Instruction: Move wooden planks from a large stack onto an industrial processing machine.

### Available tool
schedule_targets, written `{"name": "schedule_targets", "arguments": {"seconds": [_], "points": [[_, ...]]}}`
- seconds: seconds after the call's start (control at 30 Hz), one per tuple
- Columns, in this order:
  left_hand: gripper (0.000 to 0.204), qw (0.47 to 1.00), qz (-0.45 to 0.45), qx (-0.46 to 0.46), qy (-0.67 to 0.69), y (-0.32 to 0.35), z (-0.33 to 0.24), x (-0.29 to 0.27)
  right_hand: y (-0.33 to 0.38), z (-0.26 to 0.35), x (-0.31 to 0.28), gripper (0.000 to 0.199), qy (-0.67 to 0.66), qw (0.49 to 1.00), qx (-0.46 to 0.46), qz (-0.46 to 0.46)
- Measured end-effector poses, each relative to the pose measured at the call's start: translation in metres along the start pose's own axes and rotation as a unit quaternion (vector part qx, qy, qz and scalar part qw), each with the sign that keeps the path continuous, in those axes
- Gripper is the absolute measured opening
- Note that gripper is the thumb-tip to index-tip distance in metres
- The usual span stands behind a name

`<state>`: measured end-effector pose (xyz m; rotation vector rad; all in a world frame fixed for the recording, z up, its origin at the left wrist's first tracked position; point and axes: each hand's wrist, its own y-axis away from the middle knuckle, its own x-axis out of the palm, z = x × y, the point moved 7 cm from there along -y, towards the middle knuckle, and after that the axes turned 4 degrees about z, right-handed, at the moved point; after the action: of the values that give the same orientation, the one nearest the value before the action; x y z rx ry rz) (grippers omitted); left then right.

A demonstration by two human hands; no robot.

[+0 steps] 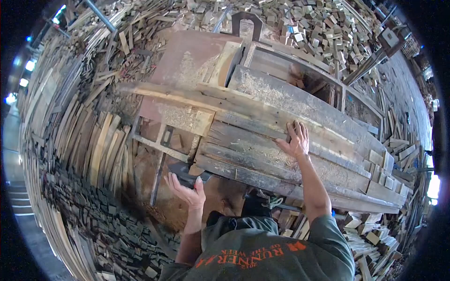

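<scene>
My left hand (188,191) is at the near left edge of the workbench, palm turned up. Its fingers and thumb close round a dark, flat block (182,170), whose exact kind I cannot make out. Farther right, my right hand (296,140) rests on the boards with its fingers spread, beside a long wooden plank (253,107). This plank lies lengthwise over the bench, its left end reaching past the reddish-brown metal plate (183,56). Under my right forearm, weathered boards (248,152) form the bench top, dusted with sawdust.
Offcut blocks (309,33) are heaped behind the bench. Long wood strips (101,150) stand stacked at the left, with dark scraps (108,229) below them. A dark metal arch (247,24) rises at the far edge, and an open frame (300,70) lies beyond the boards.
</scene>
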<state>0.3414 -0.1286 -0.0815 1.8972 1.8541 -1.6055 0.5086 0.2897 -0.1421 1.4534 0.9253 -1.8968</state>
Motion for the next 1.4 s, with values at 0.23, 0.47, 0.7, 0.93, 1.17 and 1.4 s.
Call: {"name": "schedule_targets", "arguments": {"seconds": [0.23,0.47,0.7,0.93,1.17,1.4], "points": [[0.081,0.999,0.024,0.03,-0.004,0.002,-0.004,-0.004,0.01,0.002,-0.004,0.083,0.0,0.999,-0.017,-0.039],[0.079,0.999,0.019,0.028,0.015,0.005,-0.002,-0.01,0.013,0.005,-0.007,0.083,-0.014,0.998,-0.018,-0.053],[0.076,0.999,0.015,0.036,0.001,0.008,-0.005,-0.013,0.023,0.003,-0.005,0.082,-0.022,0.998,0.009,-0.053],[0.073,0.999,-0.003,0.034,0.022,0.009,-0.001,-0.019,0.024,0.004,-0.001,0.087,-0.052,0.998,0.032,-0.006],[0.051,0.996,0.065,0.039,0.043,-0.022,-0.003,-0.044,0.021,0.003,-0.008,0.082,-0.052,0.998,0.038,0.0],[0.023,0.969,0.241,0.0,0.051,-0.157,0.038,0.008,0.006,-0.005,-0.011,0.065,-0.07,0.995,0.075,-0.013]]}}
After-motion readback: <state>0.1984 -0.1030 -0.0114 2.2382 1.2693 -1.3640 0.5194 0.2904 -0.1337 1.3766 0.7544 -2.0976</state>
